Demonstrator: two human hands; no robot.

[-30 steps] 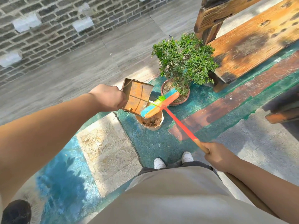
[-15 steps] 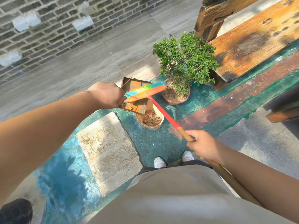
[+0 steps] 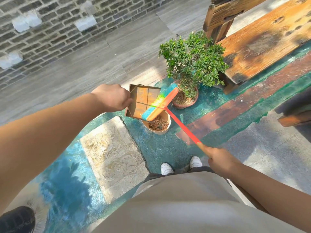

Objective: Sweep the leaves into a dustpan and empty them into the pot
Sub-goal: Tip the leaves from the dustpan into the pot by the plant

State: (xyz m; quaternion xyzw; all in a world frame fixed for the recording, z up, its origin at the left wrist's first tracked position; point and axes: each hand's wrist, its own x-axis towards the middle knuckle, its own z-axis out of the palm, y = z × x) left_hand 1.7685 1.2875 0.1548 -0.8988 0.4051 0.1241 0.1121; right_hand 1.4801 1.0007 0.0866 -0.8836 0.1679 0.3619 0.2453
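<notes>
From the head view, your left hand is closed around the wire handle of the rusty dustpan, holding it tilted in the air just above the small tan pot. Your right hand is wrapped tightly around the wooden end of the broom, whose bright bristle head lies across the dustpan's lower edge, right over the pot's rim. The pot already holds a heap of brown leaves, and the dustpan's floor looks nearly bare, so you appear to be brushing out the last scraps. Watch the overlap: the dustpan's open edge hangs only partly over the pot's mouth, so a stroke angled too far sideways could flick leaves onto the green floor instead. The pot looks light, and a bristle or the dustpan's corner catching its rim could tip it. The potted shrub stands just beside, so a wide swing of the broom could snag its branches.
</notes>
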